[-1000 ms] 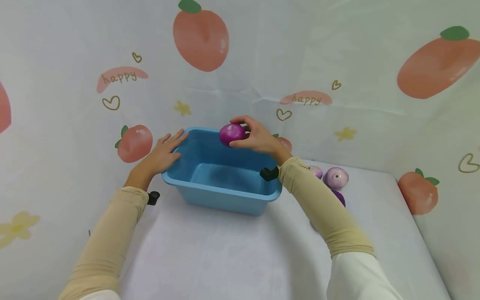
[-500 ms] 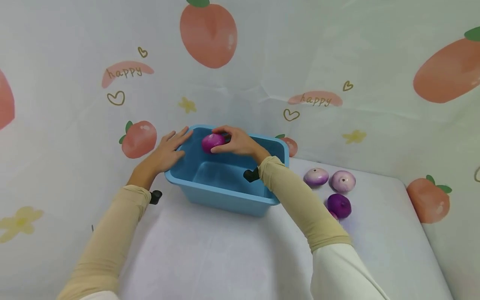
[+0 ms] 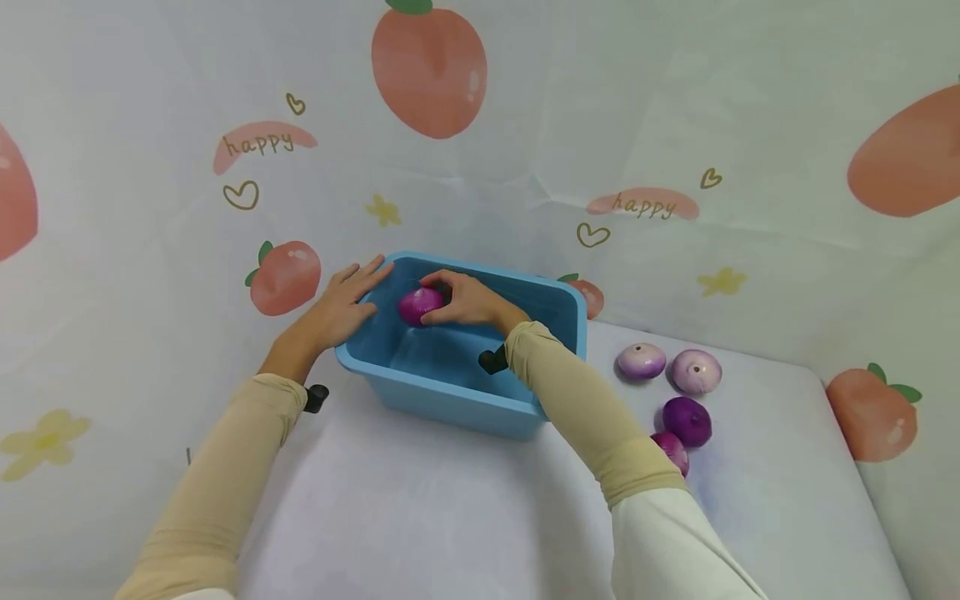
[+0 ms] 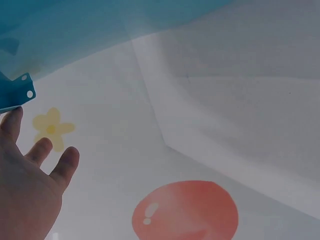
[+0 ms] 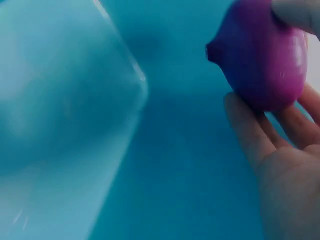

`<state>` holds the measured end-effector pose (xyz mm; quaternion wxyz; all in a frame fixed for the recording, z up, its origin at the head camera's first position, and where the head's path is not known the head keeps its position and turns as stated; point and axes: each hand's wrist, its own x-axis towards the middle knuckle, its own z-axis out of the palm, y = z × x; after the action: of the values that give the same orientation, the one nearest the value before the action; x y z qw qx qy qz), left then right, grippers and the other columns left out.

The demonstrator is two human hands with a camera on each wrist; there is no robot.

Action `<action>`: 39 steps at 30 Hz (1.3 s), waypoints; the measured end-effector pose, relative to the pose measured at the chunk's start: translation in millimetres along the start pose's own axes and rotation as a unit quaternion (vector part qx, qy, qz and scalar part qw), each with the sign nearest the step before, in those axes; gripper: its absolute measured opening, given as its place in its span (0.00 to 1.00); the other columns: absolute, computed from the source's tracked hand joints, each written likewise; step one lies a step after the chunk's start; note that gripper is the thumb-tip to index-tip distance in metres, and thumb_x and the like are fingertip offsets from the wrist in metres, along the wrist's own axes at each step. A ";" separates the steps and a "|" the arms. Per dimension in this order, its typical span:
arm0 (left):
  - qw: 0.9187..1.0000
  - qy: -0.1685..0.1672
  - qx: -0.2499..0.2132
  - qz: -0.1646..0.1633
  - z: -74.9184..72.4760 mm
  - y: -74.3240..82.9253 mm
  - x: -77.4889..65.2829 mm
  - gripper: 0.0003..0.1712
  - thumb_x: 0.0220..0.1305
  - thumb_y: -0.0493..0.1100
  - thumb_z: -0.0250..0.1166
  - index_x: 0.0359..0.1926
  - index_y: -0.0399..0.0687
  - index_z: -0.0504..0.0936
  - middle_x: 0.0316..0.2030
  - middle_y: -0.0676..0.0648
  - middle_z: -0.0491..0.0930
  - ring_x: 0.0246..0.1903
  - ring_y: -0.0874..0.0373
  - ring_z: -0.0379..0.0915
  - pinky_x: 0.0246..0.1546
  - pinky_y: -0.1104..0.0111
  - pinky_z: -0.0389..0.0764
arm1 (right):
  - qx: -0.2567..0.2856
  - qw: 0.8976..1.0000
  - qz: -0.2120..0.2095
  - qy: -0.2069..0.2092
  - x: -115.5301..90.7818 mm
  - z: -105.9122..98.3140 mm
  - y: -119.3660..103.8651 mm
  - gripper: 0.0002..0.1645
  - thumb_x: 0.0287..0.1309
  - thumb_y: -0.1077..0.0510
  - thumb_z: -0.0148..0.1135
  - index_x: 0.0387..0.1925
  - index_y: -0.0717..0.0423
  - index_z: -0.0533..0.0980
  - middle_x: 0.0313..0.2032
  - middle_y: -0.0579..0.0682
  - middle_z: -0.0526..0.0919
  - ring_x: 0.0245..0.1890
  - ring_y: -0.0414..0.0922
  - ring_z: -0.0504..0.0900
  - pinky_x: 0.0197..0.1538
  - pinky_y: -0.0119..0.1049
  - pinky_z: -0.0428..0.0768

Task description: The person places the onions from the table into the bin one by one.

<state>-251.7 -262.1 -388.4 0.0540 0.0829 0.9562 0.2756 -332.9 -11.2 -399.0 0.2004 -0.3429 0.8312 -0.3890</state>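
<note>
Head view only, four onions (image 3: 686, 422) at three o'clock of tub (image 3: 450, 410), right hand (image 3: 474, 302) gripping fifth onion (image 3: 417, 308) inside, left hand (image 3: 334, 315) splayed on rim (image 3: 450, 388)

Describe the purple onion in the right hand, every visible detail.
The purple onion is rounded and glossy, shading to magenta, its skin apparently smooth, with a blunt stub at one end. It is held in the grip of the right hand, between thumb and fingers, inside the blue basin near its left end. Whether it touches the basin, I cannot tell.
</note>
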 end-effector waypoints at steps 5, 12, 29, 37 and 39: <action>1.000 0.004 -0.007 -0.001 0.1 -1.1 -3.7 0.41 0.71 0.46 0.48 0.81 0.71 0.46 0.84 0.55 0.38 0.82 0.38 0.28 0.68 0.26 0.56 | -0.034 0.999 0.033 -0.024 1.0 12.6 8.9 0.47 0.57 0.47 0.71 0.74 0.54 0.63 0.71 0.53 0.71 0.69 0.50 0.72 0.69 0.47 0.77; 1.000 0.008 -0.008 -0.001 0.9 -3.3 -6.6 0.41 0.71 0.44 0.46 0.81 0.70 0.47 0.83 0.56 0.39 0.82 0.38 0.28 0.69 0.25 0.54 | -0.084 0.993 0.057 -0.054 3.3 24.0 16.1 0.46 0.60 0.44 0.71 0.74 0.50 0.62 0.72 0.51 0.70 0.71 0.50 0.71 0.73 0.46 0.73; 1.000 0.012 -0.013 -0.001 2.2 -6.5 -0.3 0.41 0.71 0.45 0.47 0.81 0.72 0.47 0.83 0.57 0.39 0.82 0.40 0.28 0.69 0.26 0.54 | -0.070 0.994 0.072 -0.040 2.8 19.7 16.0 0.49 0.58 0.47 0.73 0.75 0.53 0.60 0.74 0.53 0.67 0.75 0.52 0.67 0.77 0.48 0.67; 1.000 0.015 -0.021 0.000 3.7 -4.9 -0.5 0.41 0.71 0.44 0.47 0.81 0.71 0.48 0.83 0.59 0.39 0.82 0.40 0.29 0.70 0.25 0.51 | -0.091 0.992 0.065 -0.056 2.1 17.8 18.6 0.49 0.59 0.47 0.72 0.76 0.53 0.60 0.76 0.52 0.65 0.77 0.49 0.63 0.79 0.46 0.63; 1.000 0.015 -0.022 -0.001 4.2 -5.2 -0.1 0.41 0.71 0.44 0.47 0.81 0.72 0.48 0.83 0.59 0.39 0.82 0.41 0.29 0.70 0.26 0.51 | -0.092 0.992 0.067 -0.059 1.7 17.3 18.8 0.49 0.59 0.47 0.72 0.76 0.53 0.60 0.76 0.52 0.66 0.77 0.49 0.63 0.79 0.46 0.63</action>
<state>-251.7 -264.3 -394.6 0.0414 0.0765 0.9507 0.2977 -331.5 -12.5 -424.6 0.2417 -0.3259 0.8714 -0.2756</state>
